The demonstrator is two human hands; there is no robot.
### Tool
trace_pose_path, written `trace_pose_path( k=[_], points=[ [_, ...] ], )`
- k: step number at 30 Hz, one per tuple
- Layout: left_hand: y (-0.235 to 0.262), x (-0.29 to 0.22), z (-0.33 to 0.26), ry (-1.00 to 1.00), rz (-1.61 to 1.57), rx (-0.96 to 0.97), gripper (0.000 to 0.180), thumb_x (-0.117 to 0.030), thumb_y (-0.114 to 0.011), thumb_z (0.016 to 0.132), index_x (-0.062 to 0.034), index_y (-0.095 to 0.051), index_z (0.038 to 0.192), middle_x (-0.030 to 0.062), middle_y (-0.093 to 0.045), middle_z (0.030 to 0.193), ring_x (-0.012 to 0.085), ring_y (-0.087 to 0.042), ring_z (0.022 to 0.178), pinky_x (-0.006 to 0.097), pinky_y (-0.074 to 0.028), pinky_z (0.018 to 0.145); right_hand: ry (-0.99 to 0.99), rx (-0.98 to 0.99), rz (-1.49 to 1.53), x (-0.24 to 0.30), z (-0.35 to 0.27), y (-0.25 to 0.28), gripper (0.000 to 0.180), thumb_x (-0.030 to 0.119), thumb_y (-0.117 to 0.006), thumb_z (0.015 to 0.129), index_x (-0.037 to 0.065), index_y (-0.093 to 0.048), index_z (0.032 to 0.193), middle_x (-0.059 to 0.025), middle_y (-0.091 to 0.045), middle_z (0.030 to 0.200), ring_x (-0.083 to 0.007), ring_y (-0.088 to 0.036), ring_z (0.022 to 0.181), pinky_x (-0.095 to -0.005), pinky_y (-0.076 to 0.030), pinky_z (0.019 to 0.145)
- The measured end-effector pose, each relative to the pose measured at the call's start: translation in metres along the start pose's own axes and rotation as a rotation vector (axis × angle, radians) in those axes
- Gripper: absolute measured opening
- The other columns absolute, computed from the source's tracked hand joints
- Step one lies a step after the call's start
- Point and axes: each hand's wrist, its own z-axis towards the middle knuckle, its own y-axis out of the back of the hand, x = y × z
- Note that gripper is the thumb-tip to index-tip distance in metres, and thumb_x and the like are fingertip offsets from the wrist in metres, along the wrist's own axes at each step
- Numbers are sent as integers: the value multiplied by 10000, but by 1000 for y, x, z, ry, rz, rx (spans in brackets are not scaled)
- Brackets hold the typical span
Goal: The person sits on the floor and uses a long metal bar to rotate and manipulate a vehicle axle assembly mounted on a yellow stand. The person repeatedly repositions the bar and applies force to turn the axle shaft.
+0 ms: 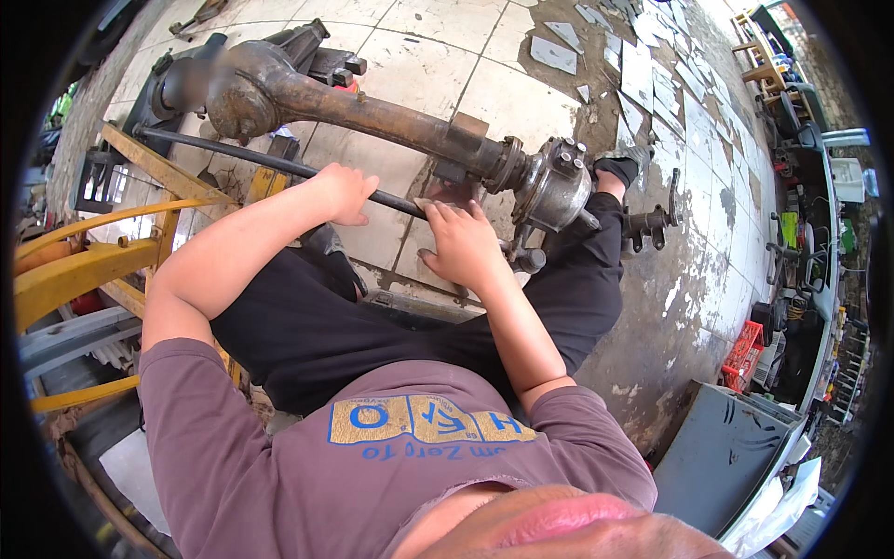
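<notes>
A rusty vehicle axle housing lies across the tiled floor ahead of me, with a round bulge at its left and a grey metal knuckle at its right end. On its near side runs a long black rod. My left hand is closed loosely over the rod, its thumb on the near side. Farther right, my right hand lies over the rod with fingers spread and thumb apart; its palm hides the rod beneath. A rod joint shows just right of that hand, below the knuckle.
A yellow metal frame stands close at my left. Broken tiles litter the far floor. A metal bracket part lies by my right foot. On the right are a red crate, a grey cabinet and a cluttered workbench.
</notes>
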Motion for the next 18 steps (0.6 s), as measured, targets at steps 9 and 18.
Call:
trace_pose_path(
  k=[9,18],
  points=[
    [1,-5,1,7,8,17,749,-593,-764,1011,-20,-546,1441,208,-731,1318,382,-722,1272,501,-554,1078,0,-95,10,-6,9,-22,862,259,-897,852,32,-504,1586,-173,-668,1484,-363,-639,1419,-569,-452,1275],
    [2,-7,-2,-6,17,41,773,-605,-750,1015,-17,-534,1468,213,-729,1318,386,-722,1268,500,-551,1073,-26,-40,27,-6,2,-16,847,265,-917,847,42,-518,1561,-166,-696,1427,-353,-675,1370,-532,-494,1235]
  ],
)
